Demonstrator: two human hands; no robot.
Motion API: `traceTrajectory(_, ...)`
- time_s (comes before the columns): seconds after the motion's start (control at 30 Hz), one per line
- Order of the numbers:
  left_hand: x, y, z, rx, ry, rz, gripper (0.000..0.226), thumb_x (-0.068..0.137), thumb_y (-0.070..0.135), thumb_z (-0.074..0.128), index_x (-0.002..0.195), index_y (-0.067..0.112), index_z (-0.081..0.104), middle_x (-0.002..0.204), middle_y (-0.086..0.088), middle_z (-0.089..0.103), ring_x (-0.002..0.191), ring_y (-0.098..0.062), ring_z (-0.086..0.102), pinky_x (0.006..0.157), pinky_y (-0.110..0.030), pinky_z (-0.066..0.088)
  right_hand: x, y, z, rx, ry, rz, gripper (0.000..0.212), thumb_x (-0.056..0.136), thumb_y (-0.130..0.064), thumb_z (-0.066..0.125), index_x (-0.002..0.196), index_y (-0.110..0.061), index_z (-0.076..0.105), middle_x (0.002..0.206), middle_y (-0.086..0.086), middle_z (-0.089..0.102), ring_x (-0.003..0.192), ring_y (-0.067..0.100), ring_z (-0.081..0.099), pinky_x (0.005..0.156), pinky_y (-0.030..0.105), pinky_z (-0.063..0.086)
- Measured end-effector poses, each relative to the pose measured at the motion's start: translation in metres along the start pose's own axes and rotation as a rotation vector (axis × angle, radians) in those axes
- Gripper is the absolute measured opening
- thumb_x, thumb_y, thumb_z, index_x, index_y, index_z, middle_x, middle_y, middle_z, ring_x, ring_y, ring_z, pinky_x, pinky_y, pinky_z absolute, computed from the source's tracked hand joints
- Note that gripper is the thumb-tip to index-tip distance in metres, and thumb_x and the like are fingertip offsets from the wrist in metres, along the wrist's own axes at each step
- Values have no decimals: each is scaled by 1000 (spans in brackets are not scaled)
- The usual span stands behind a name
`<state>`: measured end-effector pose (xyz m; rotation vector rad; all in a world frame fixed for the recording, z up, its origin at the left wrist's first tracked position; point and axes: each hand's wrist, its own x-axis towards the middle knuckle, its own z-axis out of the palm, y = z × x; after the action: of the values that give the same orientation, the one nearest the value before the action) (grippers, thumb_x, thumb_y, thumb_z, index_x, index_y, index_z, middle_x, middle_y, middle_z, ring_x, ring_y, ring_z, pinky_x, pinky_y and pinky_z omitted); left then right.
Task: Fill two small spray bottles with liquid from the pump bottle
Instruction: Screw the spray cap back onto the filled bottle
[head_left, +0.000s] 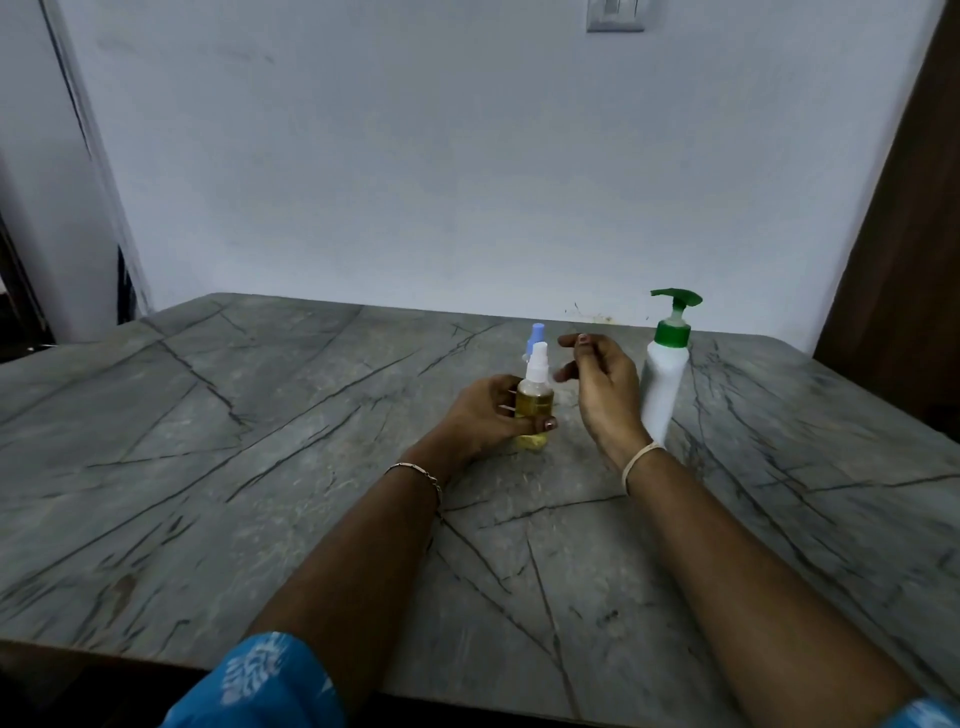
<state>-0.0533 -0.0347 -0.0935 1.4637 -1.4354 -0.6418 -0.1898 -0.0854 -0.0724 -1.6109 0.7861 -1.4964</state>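
My left hand (491, 413) grips a small clear spray bottle (535, 402) with a white spray top and yellow liquid inside; it stands upright on the grey marble table (260, 441). Right behind it a second small spray bottle (536, 334) shows only its light blue top. My right hand (605, 389) hovers just right of the white top with fingers loosely curled and holds nothing. A white pump bottle (665, 384) with a green pump head stands upright to the right of my right hand.
A pale wall (415, 156) rises directly behind the table, with a switch plate (615, 15) at the top. A dark wooden panel (909, 260) borders the right side. The table's near edge runs below my forearms.
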Motion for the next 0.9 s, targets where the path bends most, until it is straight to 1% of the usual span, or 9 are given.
traceTrajectory(0.1,0,-1,-1,0,2,2,61,67,27,83,120,16,57,114,-4,67,100,-13,64,88,-26,51,1,-2,-2,26,-76,12,15,98,-14,50,102,-17,64,94,-7,67,94,12,63,91,32,49)
traceTrajectory(0.2,0,-1,0,0,5,12,55,67,26,84,115,17,59,109,-5,69,99,-16,65,92,-33,51,-2,-2,1,57,-205,57,20,99,-13,48,112,-11,64,109,3,69,106,16,63,95,31,49)
traceTrajectory(0.27,-1,-1,1,-20,4,31,46,67,23,84,106,21,61,103,-4,70,97,-18,66,93,-38,52,-5,-2,3,84,-230,76,22,99,-12,49,115,-9,63,109,7,70,105,19,65,93,30,51)
traceTrajectory(0.37,-1,-1,0,-27,5,28,40,65,23,85,96,30,60,95,3,70,93,-15,67,92,-39,53,-4,-1,2,-46,-206,7,23,96,-16,55,116,-11,65,110,5,68,100,12,62,84,18,48)
traceTrajectory(0.47,0,-2,0,-28,3,22,42,65,24,85,98,28,60,97,0,71,93,-15,67,93,-40,52,-2,1,1,-103,-215,-42,26,92,-17,62,116,-9,66,106,4,69,90,4,61,71,5,44)
traceTrajectory(0.63,0,-1,1,-23,2,16,46,67,24,84,106,21,62,102,-2,71,95,-14,67,93,-37,52,0,1,1,-141,-167,-49,28,83,-26,73,105,-10,69,84,-3,66,79,4,59,64,3,40)
traceTrajectory(0.7,-1,-1,1,-38,-1,16,44,67,21,84,105,20,62,101,-3,71,94,-15,67,92,-36,53,-2,0,1,-156,-186,-58,31,84,-31,72,106,-10,66,87,-1,64,84,9,58,70,8,44)
traceTrajectory(0.8,-2,-2,0,-49,-5,34,41,69,18,83,104,19,62,100,-4,71,94,-18,68,90,-33,53,-5,0,1,-163,-324,-27,38,93,-33,60,124,-11,58,113,4,63,106,15,58,89,24,47)
traceTrajectory(0.9,-1,-2,0,-51,0,39,43,68,21,84,106,17,63,101,-4,72,94,-16,68,89,-32,53,-5,-3,-6,-89,-439,-15,34,97,-24,53,129,-11,56,119,3,65,109,10,59,85,10,45)
